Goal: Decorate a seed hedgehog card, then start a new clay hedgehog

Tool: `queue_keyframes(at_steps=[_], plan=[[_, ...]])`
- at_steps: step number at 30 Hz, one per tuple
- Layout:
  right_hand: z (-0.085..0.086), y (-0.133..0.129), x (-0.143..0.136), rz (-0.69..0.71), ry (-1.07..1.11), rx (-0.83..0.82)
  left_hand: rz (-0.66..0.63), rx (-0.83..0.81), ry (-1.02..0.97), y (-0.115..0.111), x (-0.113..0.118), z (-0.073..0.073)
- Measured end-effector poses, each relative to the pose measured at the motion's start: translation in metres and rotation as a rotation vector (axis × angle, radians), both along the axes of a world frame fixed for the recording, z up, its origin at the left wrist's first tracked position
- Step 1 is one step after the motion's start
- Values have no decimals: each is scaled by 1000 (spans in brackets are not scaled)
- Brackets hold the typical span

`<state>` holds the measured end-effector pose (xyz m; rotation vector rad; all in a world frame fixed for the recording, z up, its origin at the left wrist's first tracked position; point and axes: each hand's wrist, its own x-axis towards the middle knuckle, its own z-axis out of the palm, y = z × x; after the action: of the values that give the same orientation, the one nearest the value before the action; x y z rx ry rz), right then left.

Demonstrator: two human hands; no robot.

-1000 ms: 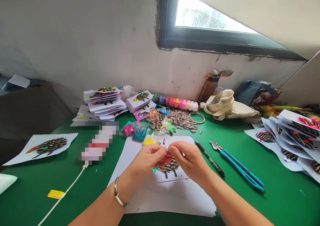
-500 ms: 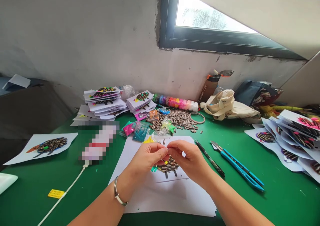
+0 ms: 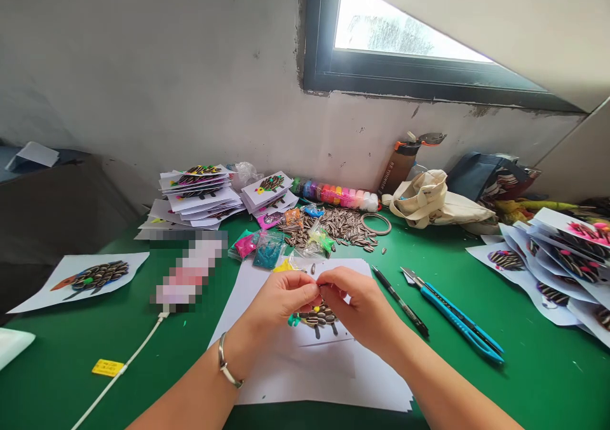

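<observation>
Over the paper, my left hand [image 3: 286, 298] and my right hand [image 3: 361, 303] meet at the fingertips, both pinched closed. Whatever is between the fingers is too small to make out. Just below them lies a card with a sunflower seed picture [image 3: 320, 319], showing dark legs and bits of teal and yellow clay; my fingers cover its upper part. The card rests on a stack of white paper [image 3: 328, 379]. One loose sunflower seed [image 3: 313, 268] sits just beyond my fingertips, beside a bag of yellow clay [image 3: 286, 265].
Behind are a sunflower seed pile [image 3: 347, 225], a teal clay packet [image 3: 269, 251] and a tape roll [image 3: 376, 225]. A pen [image 3: 400, 302] and blue utility knife [image 3: 455, 315] lie right. Finished cards stand stacked left [image 3: 204, 198] and right [image 3: 567, 258]. A white cable [image 3: 138, 347] crosses the left.
My right hand's fingers have shifted slightly against the left fingertips. Both hands stay pinched over the card, and the things on the table have not moved.
</observation>
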<state>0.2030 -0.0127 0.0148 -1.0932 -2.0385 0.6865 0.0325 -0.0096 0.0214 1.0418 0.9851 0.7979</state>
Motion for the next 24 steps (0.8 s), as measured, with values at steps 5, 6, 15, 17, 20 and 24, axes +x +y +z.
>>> queue_keyframes(at_steps=[5,6,15,17,20,24], plan=[[-5,4,4,-161,-185,154,43,46,79,0,3,6],[-7,6,6,-204,-178,163,56,43,89,-1,3,8],[-11,15,16,-140,149,-188,160,-93,-26,2,-2,3],[-8,14,15,-122,264,-305,154,-88,-40,4,-5,1],[-2,13,14,-113,385,-395,136,-62,-45,5,-8,0],[5,12,15,-142,395,-426,122,-32,-61,5,-10,1]])
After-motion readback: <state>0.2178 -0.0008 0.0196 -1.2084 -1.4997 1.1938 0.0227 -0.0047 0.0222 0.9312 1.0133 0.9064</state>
